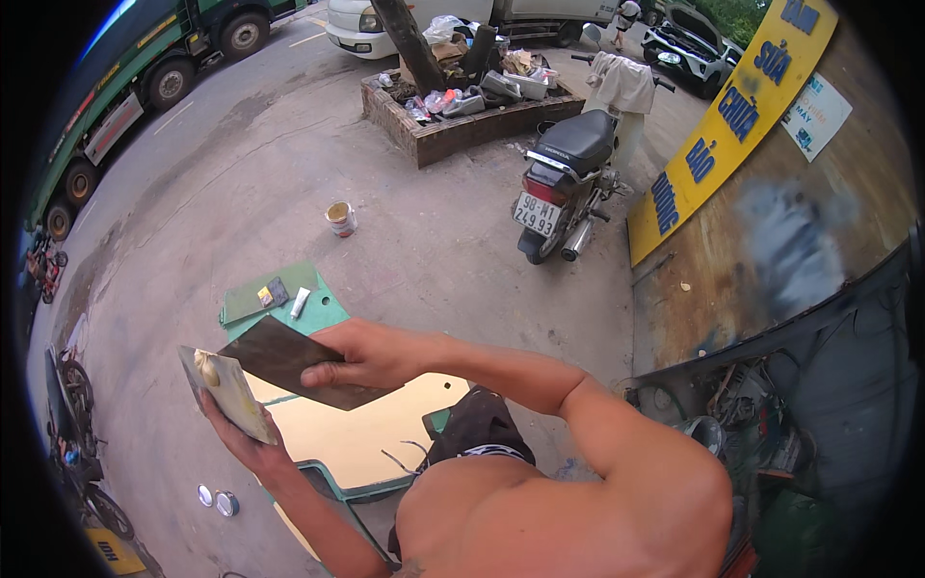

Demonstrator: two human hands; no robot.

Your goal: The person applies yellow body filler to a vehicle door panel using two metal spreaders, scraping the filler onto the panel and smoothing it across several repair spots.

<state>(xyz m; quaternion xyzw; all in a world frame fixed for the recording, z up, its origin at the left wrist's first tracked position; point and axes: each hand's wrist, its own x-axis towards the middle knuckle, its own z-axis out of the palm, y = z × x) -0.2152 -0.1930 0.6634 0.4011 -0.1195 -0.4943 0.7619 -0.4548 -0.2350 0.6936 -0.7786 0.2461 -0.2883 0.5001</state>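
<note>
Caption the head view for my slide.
Left hand holding a board with pale paste, right hand a dark sheet, outdoors.

Access over the far left corner of the cream panel was obstructed by the dark plate and pale board; the panel's middle lay open. A tube and dark pad restricted the green sheet, leaving its right corner free. A tin stood beyond its far edge.

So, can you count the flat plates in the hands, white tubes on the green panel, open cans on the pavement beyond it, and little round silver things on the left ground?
Flat plates: 2 (dark rectangular plate in right hand, pale paste-smeared plate in left hand)
White squeeze tube: 1
Open round pale can: 1
Small round silver things: 2
Total: 6
</note>
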